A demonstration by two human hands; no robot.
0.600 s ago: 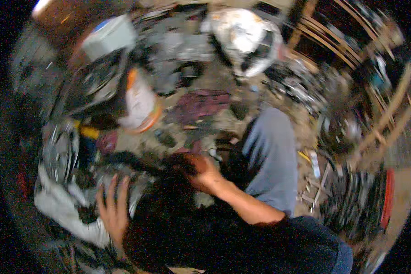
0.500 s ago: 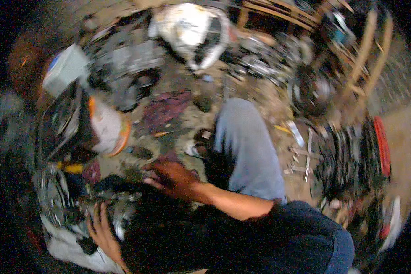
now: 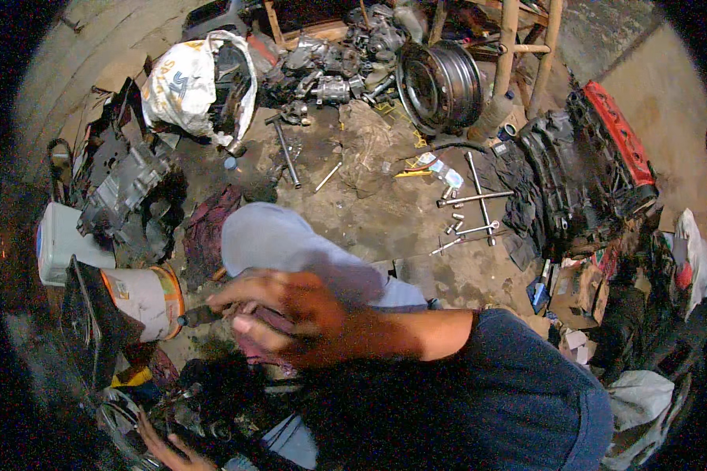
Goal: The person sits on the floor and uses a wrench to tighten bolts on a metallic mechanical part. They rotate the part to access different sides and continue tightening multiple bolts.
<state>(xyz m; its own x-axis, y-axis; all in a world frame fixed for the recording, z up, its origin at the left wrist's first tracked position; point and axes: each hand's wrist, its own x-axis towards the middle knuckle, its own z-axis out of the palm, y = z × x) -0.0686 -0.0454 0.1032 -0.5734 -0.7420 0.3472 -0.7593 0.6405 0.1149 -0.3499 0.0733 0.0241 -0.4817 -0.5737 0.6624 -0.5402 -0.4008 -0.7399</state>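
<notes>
My right hand (image 3: 294,314) is over the floor in front of me, smeared by motion. Its forefinger reaches left and its thumb stands apart, with maroon cloth (image 3: 251,350) showing in the gap and below; I make out nothing gripped. Low at the left, my left hand (image 3: 167,447) has its fingers spread, with nothing seen in it. Dark metal parts (image 3: 220,428) lie beside it, mostly in shadow. A white bucket with an orange rim (image 3: 145,302) lies on its side beyond, near a dark bin (image 3: 86,326).
At the right stands an engine block with a red cover (image 3: 617,133). A cross-shaped wrench (image 3: 479,196) and several sockets lie before it. Farther off are a wheel rim (image 3: 440,86), a white sack (image 3: 181,86) and a long-handled tool (image 3: 285,153). My bent knee (image 3: 267,231) juts forward.
The view has swung to the right, bringing the engine and wrench nearer the middle. My left hand now shows lower, near the bottom edge. My right hand stays ahead of me with its fingers parted.
</notes>
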